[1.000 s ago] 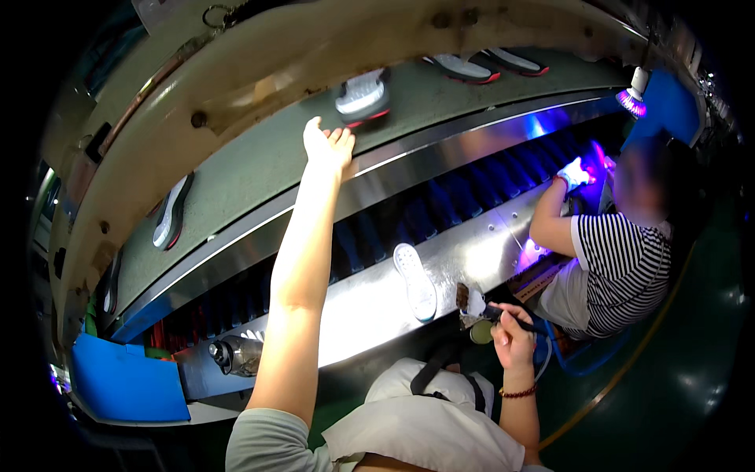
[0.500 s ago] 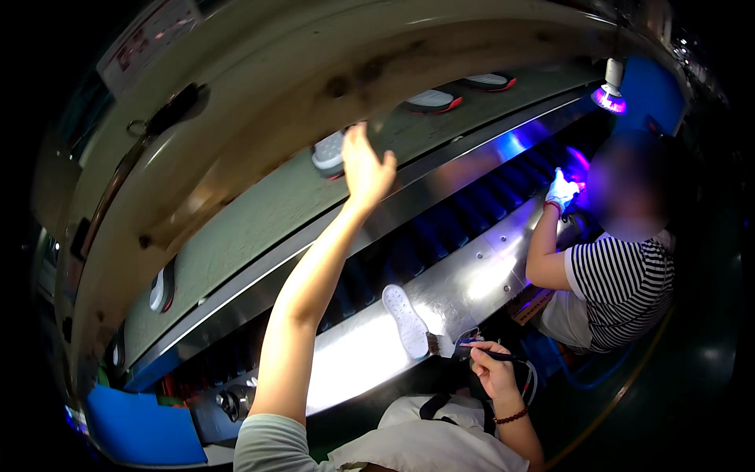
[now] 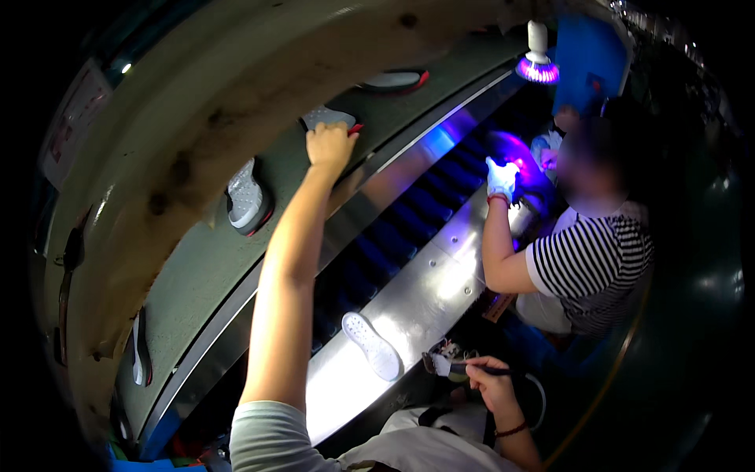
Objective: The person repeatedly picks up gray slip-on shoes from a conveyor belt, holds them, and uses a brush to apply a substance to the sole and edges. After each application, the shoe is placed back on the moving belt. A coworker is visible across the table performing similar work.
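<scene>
Left hand (image 3: 330,148), spread in the earlier frame, now bends its fingers at a grey, red-edged shoe sole (image 3: 324,116) just beyond it on the conveyor belt (image 3: 208,283), long axis apparently crosswise to the forearm (image 3: 295,244), grip undeterminable, while the right hand (image 3: 491,387), farther off, holds a brush (image 3: 442,365).

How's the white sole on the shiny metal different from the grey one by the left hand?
The white sole looks pale all over; the grey sole shows some red.

The white sole lies uncovered on the metal bench; the grey sole, at the belt, is partly hidden by the left hand.

Both are shoe soles.
</scene>
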Motion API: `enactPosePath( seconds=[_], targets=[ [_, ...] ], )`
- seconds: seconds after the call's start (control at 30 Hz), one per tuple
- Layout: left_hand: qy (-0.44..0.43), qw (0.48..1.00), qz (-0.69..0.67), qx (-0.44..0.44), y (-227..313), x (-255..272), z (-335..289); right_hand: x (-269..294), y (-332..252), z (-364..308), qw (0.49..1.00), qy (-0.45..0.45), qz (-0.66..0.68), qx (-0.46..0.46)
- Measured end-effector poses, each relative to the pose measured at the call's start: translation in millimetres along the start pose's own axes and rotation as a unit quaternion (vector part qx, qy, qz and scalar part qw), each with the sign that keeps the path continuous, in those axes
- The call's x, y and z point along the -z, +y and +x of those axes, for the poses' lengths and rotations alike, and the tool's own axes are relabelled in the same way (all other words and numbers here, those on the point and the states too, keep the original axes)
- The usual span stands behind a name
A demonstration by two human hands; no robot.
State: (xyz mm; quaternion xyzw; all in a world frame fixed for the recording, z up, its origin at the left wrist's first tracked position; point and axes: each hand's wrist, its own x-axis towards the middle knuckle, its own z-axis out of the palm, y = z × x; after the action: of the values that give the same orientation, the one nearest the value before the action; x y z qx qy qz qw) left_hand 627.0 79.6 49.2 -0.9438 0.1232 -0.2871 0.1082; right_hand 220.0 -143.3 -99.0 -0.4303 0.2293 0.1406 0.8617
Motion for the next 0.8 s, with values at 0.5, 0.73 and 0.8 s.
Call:
enactPosePath(
  seconds=[0.5,0.73,0.8],
  targets=[
    [0.329,0.555,-0.667,0.372,12.8,127.2,-234.7,-50.7,25.3,41.9,0.985,-0.169,-0.019,-0.038],
    [-0.079,0.272,-0.905,0.317,-44.1,124.6,-321.3,-61.0,25.4,23.5,0.985,-0.164,-0.051,-0.037],
    [-0.011,0.261,-0.928,0.265,-29.8,127.3,-364.1,-59.1,23.8,24.7,0.984,-0.166,-0.070,-0.010]
  ],
)
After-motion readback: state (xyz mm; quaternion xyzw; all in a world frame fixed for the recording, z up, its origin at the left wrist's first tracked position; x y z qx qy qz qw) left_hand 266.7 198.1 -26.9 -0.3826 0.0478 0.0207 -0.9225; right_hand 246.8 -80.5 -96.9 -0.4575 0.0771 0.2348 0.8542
